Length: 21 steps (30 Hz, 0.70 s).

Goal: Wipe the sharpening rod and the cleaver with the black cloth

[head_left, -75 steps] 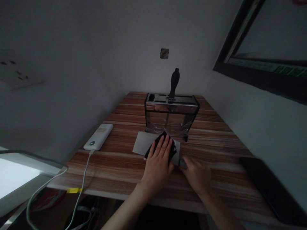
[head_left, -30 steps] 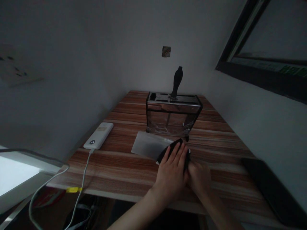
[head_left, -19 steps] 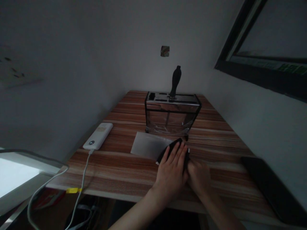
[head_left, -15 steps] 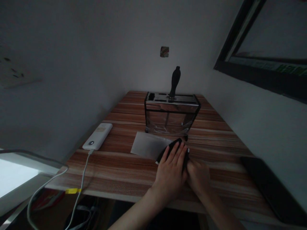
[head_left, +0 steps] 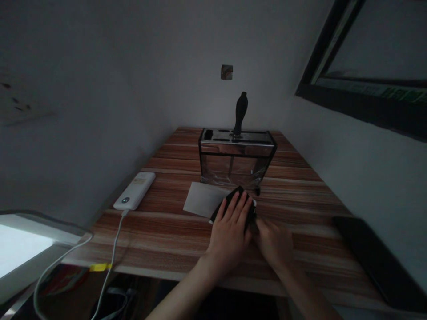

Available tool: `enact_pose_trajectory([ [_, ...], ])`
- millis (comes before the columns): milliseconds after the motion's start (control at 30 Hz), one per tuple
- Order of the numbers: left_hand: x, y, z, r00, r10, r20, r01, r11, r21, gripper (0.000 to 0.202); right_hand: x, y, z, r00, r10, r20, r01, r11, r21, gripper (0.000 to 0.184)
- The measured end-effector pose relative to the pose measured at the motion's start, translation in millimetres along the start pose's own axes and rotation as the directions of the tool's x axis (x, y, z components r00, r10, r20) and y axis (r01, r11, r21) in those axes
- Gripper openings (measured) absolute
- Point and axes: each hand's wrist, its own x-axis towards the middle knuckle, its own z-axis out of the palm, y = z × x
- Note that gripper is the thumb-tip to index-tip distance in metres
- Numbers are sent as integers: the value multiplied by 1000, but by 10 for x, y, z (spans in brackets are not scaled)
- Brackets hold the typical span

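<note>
A wide, pale grey blade (head_left: 205,199), which looks like a cleaver's, lies low over the wooden table. My left hand (head_left: 230,226) presses a black cloth (head_left: 224,207) over the blade's right part, fingers stretched along the cloth and thumb tucked in. A bit of white edge shows beside the cloth. Close on the right, my right hand (head_left: 273,242) is closed in a fist at the blade's handle end; its fingers hide nearly all of the handle. Behind both hands stands a clear-sided knife block (head_left: 233,166) with one black-handled tool (head_left: 241,111) upright in its top.
A white power bank (head_left: 135,191) lies at the left with a white cable (head_left: 115,244) hanging over the table's front edge. A long black object (head_left: 376,262) rests at the right edge. Walls enclose the table (head_left: 167,240); a dark frame (head_left: 350,106) hangs at upper right.
My left hand and the black cloth have slid a little to the left along the blade. The right hand stays closed at the handle end. The view has shifted slightly.
</note>
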Motion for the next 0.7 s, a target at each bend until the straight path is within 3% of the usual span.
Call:
enact_pose_trajectory([
  [167, -19, -144, 8, 999, -40, -21, 40, 999, 20, 58, 2, 5, 6, 1000, -10, -15, 10, 1000, -3, 4],
  [700, -215, -824, -14, 967, -229, -111, 238, 969, 72, 58, -22, 6, 34, 1000, -25, -8, 25, 1000, -16, 13],
])
